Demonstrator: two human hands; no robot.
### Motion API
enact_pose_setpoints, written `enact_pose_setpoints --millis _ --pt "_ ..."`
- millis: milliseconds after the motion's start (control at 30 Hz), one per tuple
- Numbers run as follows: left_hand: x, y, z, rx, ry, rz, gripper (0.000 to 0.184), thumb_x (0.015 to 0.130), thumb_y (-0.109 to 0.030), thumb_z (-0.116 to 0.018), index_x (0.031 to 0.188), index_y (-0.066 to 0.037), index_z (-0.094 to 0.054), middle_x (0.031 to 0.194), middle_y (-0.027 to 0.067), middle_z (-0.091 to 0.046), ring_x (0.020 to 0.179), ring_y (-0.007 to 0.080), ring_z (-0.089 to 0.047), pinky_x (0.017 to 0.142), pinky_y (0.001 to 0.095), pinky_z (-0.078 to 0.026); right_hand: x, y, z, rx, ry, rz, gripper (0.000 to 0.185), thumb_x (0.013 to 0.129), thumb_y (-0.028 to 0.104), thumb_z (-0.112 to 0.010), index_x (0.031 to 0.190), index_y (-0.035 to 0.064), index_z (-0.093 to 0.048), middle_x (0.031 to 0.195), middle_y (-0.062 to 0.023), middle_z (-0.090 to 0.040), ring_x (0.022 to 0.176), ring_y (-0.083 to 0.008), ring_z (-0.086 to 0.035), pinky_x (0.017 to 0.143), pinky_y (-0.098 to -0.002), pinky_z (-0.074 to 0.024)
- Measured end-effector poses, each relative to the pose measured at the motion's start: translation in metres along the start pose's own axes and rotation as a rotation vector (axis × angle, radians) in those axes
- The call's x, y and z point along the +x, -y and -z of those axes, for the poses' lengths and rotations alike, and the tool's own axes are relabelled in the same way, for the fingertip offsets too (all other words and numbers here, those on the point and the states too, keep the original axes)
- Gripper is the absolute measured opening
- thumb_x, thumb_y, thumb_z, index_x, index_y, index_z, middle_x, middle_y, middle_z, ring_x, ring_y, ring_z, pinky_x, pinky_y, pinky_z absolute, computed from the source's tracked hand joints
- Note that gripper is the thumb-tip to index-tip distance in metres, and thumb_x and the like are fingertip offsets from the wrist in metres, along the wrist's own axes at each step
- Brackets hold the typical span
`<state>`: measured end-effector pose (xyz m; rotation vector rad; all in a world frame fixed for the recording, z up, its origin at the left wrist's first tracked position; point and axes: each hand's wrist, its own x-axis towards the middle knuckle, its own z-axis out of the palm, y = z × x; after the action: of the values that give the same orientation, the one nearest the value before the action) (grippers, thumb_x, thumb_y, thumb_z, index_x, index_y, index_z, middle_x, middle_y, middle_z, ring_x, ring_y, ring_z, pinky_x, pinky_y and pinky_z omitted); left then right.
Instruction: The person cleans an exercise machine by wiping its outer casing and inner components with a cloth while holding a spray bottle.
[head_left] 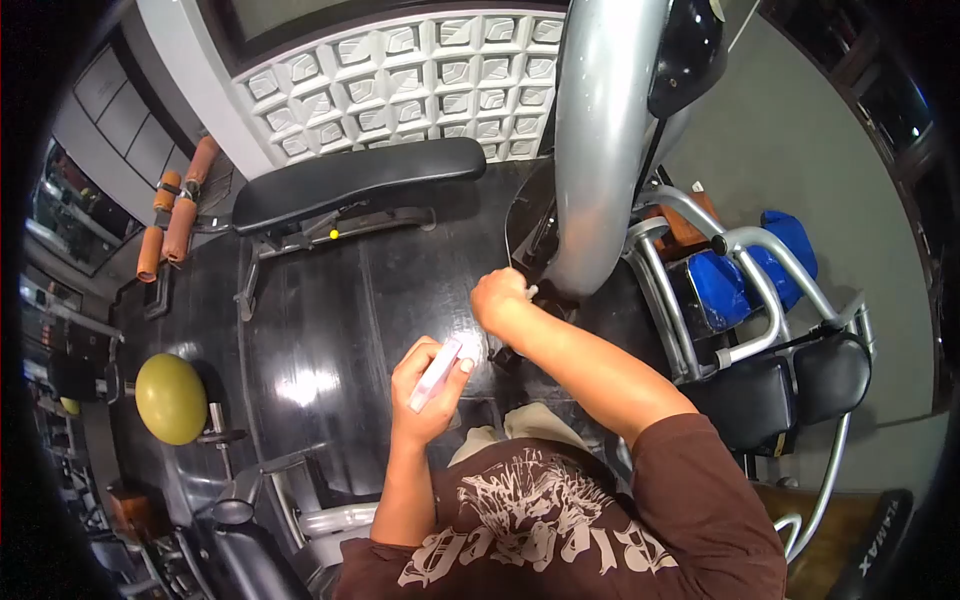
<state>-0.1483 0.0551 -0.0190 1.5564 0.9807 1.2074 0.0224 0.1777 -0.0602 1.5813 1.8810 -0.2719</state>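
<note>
My left hand (pixel 419 398) is wrapped round a slim, pale pink-and-white, box-like object (pixel 437 375), held tilted in front of my body. Its exact kind does not show. My right hand (pixel 499 300) is closed in a fist farther forward, beside the base of a thick silver machine post (pixel 603 150). A small whitish tip (pixel 532 291) pokes out at the fist's right side; what the fingers grip is hidden. A thin cable (pixel 508 225) runs down toward that fist.
A black padded bench (pixel 360 180) stands ahead by the white patterned wall (pixel 400 80). Orange foam rollers (pixel 180 230) and a yellow-green ball (pixel 171 399) are at the left. Silver tubing (pixel 760 285), a black seat (pixel 745 408) and blue material (pixel 718 290) are at the right.
</note>
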Motion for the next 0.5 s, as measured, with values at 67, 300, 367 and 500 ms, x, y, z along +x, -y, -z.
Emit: enact_pose_setpoints --millis 67,300,367,500 --pt "-0.002 -0.001 0.001 -0.023 -0.005 0.025 0.014 0.092 -0.006 -0.078 0.090 0.000 -0.066 0.083 0.0014 -0.057 0.070 0.0078 -0.052 0.063 0.0255 -0.042 -0.007 0.031 -0.014 -0.063 -0.046 0.109 0.025 0.091 0.021 -0.074 0.114 0.0167 -0.083 0.112 0.0014 -0.080 0.096 -0.0186 -0.077 0.066 -0.0386 -0.0570" --pt "-0.013 -0.003 0.018 0.025 -0.038 -0.002 0.015 0.092 -0.006 -0.079 0.090 0.000 -0.066 0.083 0.0025 -0.057 0.070 0.0086 -0.051 0.063 0.0257 -0.042 0.015 0.040 -0.024 -0.039 0.162 0.084 0.027 0.089 0.022 -0.077 0.114 0.0152 -0.083 0.113 0.0013 -0.080 0.098 -0.0200 -0.077 0.067 -0.0417 -0.0563" --pt "-0.019 -0.002 0.023 0.044 -0.058 0.019 0.015 0.092 -0.007 -0.079 0.090 0.000 -0.066 0.083 0.0025 -0.057 0.070 0.0088 -0.051 0.063 0.0257 -0.042 0.038 0.021 -0.015 -0.072 0.147 -0.016 0.028 0.087 0.021 -0.079 0.114 0.0150 -0.083 0.114 0.0012 -0.080 0.097 -0.0219 -0.077 0.066 -0.0432 -0.0560" --pt "-0.036 -0.001 0.034 0.025 -0.083 0.084 0.015 0.092 -0.007 -0.079 0.090 0.000 -0.066 0.083 0.0022 -0.056 0.071 0.0090 -0.051 0.063 0.0258 -0.042 0.073 -0.046 -0.009 -0.077 0.259 -0.172 0.036 0.085 0.020 -0.080 0.121 0.0162 -0.081 0.125 -0.0021 -0.077 0.112 -0.0250 -0.074 0.079 -0.0471 -0.0603"
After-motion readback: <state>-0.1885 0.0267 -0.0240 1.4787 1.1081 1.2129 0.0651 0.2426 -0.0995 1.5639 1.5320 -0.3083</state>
